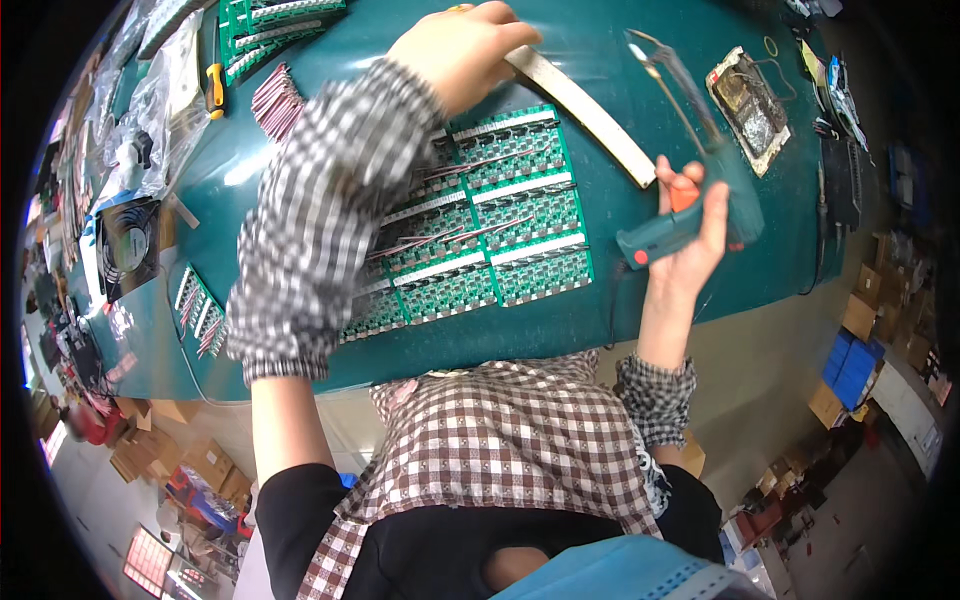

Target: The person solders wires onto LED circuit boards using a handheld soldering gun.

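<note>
My left hand (462, 52) reaches across the far side of the bench, its fingers closed at the far end of a long white strip (590, 112). The fingertips are partly hidden. My right hand (690, 245) grips a dark green soldering gun (738, 195) with an orange trigger; its metal tip points away from me and is blurred. The near end of the strip lies close to my right fingers. Between my arms lies a panel of green circuit boards (530, 215), with white connector rows and several reddish-brown wires across it. My left sleeve covers its left part.
A bundle of pink wires (278, 103), a yellow-handled screwdriver (216, 90) and more green boards (275, 30) lie at the far left. A smaller board (200, 312) sits near the left front edge. On the right is a dirty metal tray (768, 148).
</note>
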`<control>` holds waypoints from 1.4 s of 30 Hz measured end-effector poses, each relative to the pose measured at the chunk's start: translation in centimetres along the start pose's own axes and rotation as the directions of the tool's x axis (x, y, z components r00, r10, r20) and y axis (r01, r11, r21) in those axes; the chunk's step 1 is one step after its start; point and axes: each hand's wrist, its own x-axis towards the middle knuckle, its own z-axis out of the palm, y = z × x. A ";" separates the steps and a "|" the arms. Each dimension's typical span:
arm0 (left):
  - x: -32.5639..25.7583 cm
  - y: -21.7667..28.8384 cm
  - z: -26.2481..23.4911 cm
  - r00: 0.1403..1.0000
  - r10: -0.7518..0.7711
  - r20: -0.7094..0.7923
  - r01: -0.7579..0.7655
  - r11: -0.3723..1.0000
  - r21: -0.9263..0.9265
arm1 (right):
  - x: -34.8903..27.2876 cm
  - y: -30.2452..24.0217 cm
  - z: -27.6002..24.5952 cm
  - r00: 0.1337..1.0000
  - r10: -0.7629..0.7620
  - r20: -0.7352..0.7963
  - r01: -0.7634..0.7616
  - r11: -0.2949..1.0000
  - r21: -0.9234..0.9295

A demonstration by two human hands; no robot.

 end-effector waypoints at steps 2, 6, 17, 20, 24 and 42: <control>-1.5 2.8 -1.1 0.993 -0.035 -0.110 0.027 0.997 -0.075 | -0.6 -1.7 -0.9 0.996 -0.085 -0.011 0.085 0.996 -0.020; -6.4 9.7 -1.7 0.871 -0.490 0.039 0.194 0.270 -0.943 | -3.5 -3.8 -0.8 0.982 0.109 0.156 -0.120 0.990 0.067; -7.1 12.4 1.3 0.690 -0.626 0.362 0.017 -0.486 -0.874 | -8.1 -4.1 0.4 0.940 0.222 0.257 -0.205 0.974 -0.092; -6.9 12.4 1.6 0.698 -0.617 0.363 -0.052 -0.550 -0.834 | -8.4 -4.0 0.5 0.946 0.217 0.242 -0.190 0.973 -0.129; -6.9 12.2 2.0 0.722 -0.585 0.370 -0.091 -0.611 -0.786 | -8.5 -3.5 0.3 0.963 0.194 0.188 -0.170 0.976 -0.140; -4.2 -2.3 2.8 0.730 -0.636 -0.250 0.597 0.772 -0.219 | -5.7 -4.1 -1.3 0.978 0.180 0.106 -0.170 0.981 -0.094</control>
